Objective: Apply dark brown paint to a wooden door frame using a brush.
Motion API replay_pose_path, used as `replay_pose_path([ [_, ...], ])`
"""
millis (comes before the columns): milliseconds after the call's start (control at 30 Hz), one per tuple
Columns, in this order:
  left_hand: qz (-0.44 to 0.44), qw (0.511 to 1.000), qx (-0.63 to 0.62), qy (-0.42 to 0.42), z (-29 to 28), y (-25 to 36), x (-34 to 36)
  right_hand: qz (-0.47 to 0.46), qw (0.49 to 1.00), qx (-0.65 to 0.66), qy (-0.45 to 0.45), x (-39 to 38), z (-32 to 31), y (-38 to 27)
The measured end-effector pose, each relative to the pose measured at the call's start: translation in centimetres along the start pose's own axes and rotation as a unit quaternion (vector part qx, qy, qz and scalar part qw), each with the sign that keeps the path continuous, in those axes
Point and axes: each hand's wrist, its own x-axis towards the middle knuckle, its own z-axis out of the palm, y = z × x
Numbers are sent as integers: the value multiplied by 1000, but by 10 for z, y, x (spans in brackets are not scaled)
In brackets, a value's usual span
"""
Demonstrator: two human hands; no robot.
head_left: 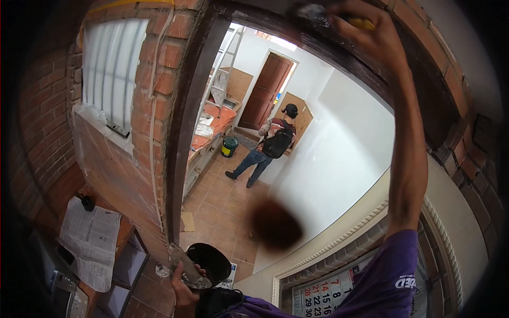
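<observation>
My right hand [371,34] is raised to the dark brown head of the door frame [297,40]. Its fingers close round a paintbrush [363,24] with a yellow handle; the pale, shiny end is blurred against the dark wood. Low in the view, my left hand [183,289] grips a paint-smeared, greyish translucent container [185,270], thumb along its side. Right beside it is a round black vessel [212,259] with a dark inside; whether the two are joined I cannot tell. A blurred brown blob [275,222] covers part of the doorway view.
Beyond the doorway a person [278,138] with a black backpack stands facing away, near a dark green bucket [229,147] and a cluttered orange counter [220,119]. Newspaper [93,238] covers a shelf at left. A plastic-covered window [114,69] and a framed calendar [323,291] flank the opening.
</observation>
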Motion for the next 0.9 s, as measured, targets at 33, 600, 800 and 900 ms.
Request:
replay_pose_path([
  [33, 8, 1000, 4, 7, 0, -1, 0, -2, 1000, 4, -2, -9, -7, 6],
  [600, -40, 998, 35, -46, 20, 1, 11, 115, 906, -341, -225, -31, -63, -49],
  [800, -11, 1000, 21, -15, 14, 7, 1, 61, 995, -57, -61, 4, -32, -74],
  [900, -4, 999, 36, 12, 13, 7, 1, -10, 998, -60, -25, -29, -39, -23],
])
